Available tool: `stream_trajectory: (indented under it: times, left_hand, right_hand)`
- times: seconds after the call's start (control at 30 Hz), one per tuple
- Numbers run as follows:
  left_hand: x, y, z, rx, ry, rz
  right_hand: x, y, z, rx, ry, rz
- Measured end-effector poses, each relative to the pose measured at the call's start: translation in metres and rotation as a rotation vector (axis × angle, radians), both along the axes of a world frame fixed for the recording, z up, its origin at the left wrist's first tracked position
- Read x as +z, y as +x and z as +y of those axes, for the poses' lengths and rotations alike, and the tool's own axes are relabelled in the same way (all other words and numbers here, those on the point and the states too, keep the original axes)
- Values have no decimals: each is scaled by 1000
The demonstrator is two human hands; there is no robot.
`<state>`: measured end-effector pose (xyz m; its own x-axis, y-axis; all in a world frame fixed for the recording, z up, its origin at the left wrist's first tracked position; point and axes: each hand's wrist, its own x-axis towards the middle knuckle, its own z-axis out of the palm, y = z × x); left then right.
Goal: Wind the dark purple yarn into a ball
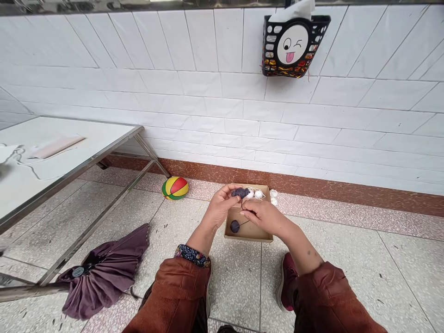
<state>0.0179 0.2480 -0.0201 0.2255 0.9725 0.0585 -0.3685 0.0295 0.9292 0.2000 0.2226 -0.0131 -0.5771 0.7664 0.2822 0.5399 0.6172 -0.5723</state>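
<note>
A small dark purple bundle of yarn (240, 192) sits at the fingertips of the left hand (219, 206), which is curled around it from below and the left, fingers closed on it above the far end of a shallow cardboard box (248, 231) on the floor. The right hand (263, 215) lies just beside the left, a little nearer the person and over the middle of the box, its fingers pinched together where a thin dark strand (243, 224) meets them; whether it grips the strand firmly or only touches it is too small to tell. That strand runs down and to the left to a small dark ball of yarn (235, 226) lying inside the box, below both hands and apart from them. The bundle looks loose and crinkled, dull purple-grey, while the ball is round, tight and darker. A few white balls (258, 194) lie at the far end of the box, just behind the hands, and more white ones (274, 196) rest on the floor by its right corner. Further left, a striped ball (175, 188) in red, yellow and green sits by the wall, a folded purple umbrella (104, 273) lies near a metal-framed table (69, 166), and a black basket (294, 46) hangs on the tiled wall.
</note>
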Motion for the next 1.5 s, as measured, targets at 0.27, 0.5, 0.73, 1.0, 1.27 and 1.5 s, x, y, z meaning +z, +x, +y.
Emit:
stream_trajectory:
  times: [0.27, 0.5, 0.73, 1.0, 1.27, 1.5]
  left_hand:
    - [2, 3, -9, -259, 114, 105]
    - [-1, 1, -9, -289, 38, -48]
    - [-3, -3, -1, -52, -84, -158]
    - [-12, 1, 3, 112, -15, 165]
    - [-9, 7, -10, -277, 52, 147]
    - [-8, 7, -11, -350, 6, -12]
  right_hand:
    - [24, 18, 1, -148, 32, 254]
    - [-16, 15, 16, -287, -53, 354]
    - [-32, 9, 13, -254, -64, 136]
    - [1, 6, -3, 7, 18, 109]
    - [-1, 24, 15, -175, 33, 395]
    - [-21, 22, 21, -222, -111, 393]
